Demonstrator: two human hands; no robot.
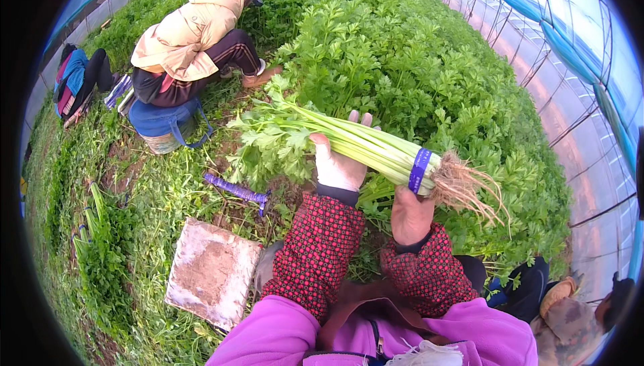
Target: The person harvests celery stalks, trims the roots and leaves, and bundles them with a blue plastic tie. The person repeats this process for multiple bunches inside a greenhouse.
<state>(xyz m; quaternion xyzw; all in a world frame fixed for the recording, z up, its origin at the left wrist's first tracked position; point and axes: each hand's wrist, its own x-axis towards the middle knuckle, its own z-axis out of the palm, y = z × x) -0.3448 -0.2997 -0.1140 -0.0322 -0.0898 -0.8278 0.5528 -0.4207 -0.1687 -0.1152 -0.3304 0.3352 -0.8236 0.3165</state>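
Observation:
A bunch of celery lies across both my hands, leaves to the left and roots to the right. A blue-purple printed band is wrapped around its stalks just above the roots. My left hand, in a pale glove, holds the middle of the stalks from below, thumb on the near side. My right hand grips the root end at the band; its fingers are mostly hidden behind the bunch. Standing celery plants grow beyond the hands. A purple-wrapped roll or handle lies on the ground left of my left hand.
A dirty square pad lies left of my knees. Banded celery bunches lie farther left. One person in a cream jacket sits on a blue-topped seat; another person is at lower right. Greenhouse plastic borders the right.

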